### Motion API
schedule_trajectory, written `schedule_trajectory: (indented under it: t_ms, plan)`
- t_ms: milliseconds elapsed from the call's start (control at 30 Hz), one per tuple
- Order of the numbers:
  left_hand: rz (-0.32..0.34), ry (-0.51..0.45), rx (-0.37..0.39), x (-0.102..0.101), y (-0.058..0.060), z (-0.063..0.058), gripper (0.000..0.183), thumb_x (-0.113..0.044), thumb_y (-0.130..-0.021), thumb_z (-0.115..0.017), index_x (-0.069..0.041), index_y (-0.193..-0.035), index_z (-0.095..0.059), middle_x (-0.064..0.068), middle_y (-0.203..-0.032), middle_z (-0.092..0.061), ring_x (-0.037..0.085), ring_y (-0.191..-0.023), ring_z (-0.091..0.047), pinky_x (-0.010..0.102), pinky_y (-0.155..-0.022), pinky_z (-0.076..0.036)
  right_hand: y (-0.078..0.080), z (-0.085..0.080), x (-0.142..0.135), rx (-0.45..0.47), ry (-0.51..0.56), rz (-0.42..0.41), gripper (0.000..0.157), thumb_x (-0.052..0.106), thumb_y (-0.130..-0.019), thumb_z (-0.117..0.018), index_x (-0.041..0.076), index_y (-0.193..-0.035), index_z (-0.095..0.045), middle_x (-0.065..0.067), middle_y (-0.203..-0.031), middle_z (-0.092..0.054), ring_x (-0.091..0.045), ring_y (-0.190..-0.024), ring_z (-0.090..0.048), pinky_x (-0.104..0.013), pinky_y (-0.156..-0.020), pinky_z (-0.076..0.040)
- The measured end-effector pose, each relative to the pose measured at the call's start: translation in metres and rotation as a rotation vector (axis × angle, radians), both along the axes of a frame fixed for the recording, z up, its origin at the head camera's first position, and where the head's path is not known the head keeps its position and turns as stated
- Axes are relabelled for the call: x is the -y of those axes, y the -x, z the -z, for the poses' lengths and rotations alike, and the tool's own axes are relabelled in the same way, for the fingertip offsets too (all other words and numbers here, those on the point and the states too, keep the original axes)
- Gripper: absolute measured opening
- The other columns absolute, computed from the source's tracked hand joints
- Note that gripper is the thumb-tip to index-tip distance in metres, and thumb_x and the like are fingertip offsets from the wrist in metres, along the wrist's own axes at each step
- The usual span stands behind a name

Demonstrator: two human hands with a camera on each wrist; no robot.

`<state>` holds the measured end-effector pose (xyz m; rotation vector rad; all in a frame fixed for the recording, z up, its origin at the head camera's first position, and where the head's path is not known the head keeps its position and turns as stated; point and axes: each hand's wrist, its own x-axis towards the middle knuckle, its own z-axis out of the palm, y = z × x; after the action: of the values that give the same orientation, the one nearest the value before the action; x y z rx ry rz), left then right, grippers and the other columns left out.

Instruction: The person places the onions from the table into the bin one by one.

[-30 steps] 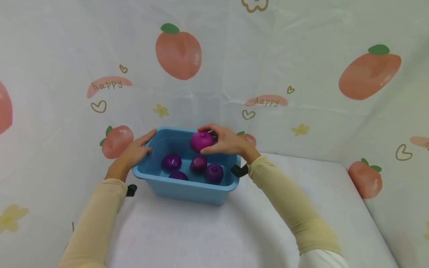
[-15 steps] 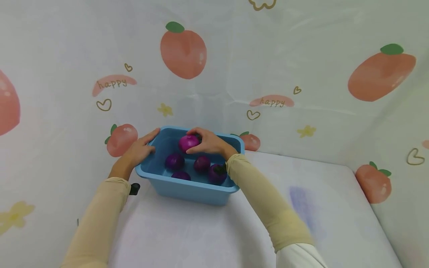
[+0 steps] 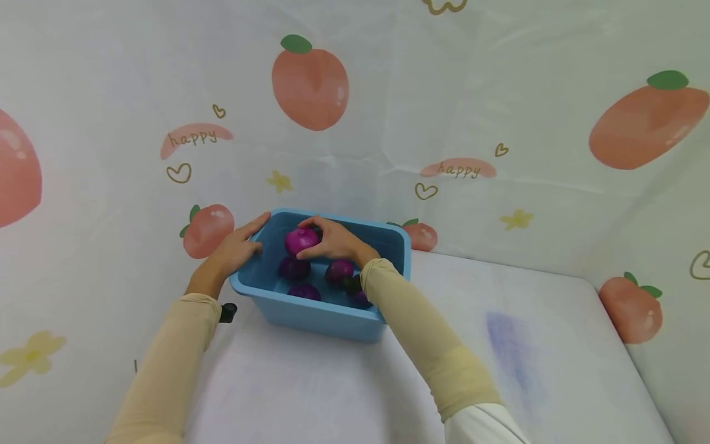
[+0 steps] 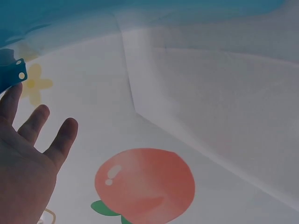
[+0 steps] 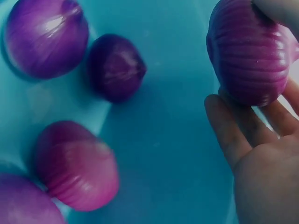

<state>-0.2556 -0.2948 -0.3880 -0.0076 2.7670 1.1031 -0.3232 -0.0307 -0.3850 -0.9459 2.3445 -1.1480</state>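
In the head view a light blue plastic basin (image 3: 318, 320) stands on the white-covered table against the backdrop. My left hand (image 3: 234, 251) grips its left rim, thumb over the edge; in the left wrist view several fingers (image 4: 65, 135) extend along the outside. My right hand (image 3: 339, 242) holds a red onion (image 3: 299, 242) between thumb and fingers, raised over the basin's left half. Below it, several more red onions lie on the basin floor, among them a left one (image 3: 294, 269), a middle one (image 3: 339, 270) and a front one (image 3: 304, 291). My right wrist partly hides another.
A white cloth backdrop (image 3: 377, 105) printed with fruit, hearts and flowers rises close behind and beside the basin. The white tabletop (image 3: 444, 296) extends to the right and front. A bluish smudge (image 3: 513, 345) marks its right part.
My right hand has carried the red onion left and slightly lower within the basin. The left hand keeps its place on the rim. The whole view has shifted slightly.
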Motion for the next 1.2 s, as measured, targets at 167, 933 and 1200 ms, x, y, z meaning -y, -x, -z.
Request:
schedule_trajectory:
  t_ms: [167,933,1200]
  plan:
    - [-0.001,-0.005,-0.010,0.001,0.001,0.002,0.080,-0.018,-0.097,-0.045,-0.053,-0.159,-0.007,0.001,-0.174,-0.014,0.050,-0.156,-0.018,0.078,-0.113,-0.030,0.001,0.010,-0.005,-0.007,-0.066,0.022,0.076,0.044,-0.080,-0.083,0.025,-0.146,-0.050,-0.002,-0.144,-0.056,-0.023,-0.128,-0.057,-0.042,-0.105,-0.056]
    - [-0.005,-0.010,-0.002,0.000,0.001,0.001,0.079,-0.018,-0.098,-0.044,-0.054,-0.158,-0.007,0.001,-0.174,-0.013,0.051,-0.156,-0.017,0.078,-0.113,-0.028,0.008,0.019,-0.013,0.006,-0.160,-0.002,0.075,0.037,-0.082,-0.081,0.017,-0.145,-0.048,-0.007,-0.140,-0.058,-0.024,-0.127,-0.058,-0.042,-0.111,-0.051]
    - [-0.008,-0.013,0.001,-0.001,0.001,0.001,0.080,-0.017,-0.097,-0.044,-0.053,-0.159,-0.008,0.001,-0.174,-0.014,0.050,-0.156,-0.018,0.078,-0.113,-0.029,0.010,0.019,-0.015,0.039,-0.157,-0.032,0.084,0.034,-0.085,-0.080,0.012,-0.155,-0.039,-0.006,-0.159,-0.046,-0.025,-0.148,-0.044,-0.044,-0.124,-0.037]
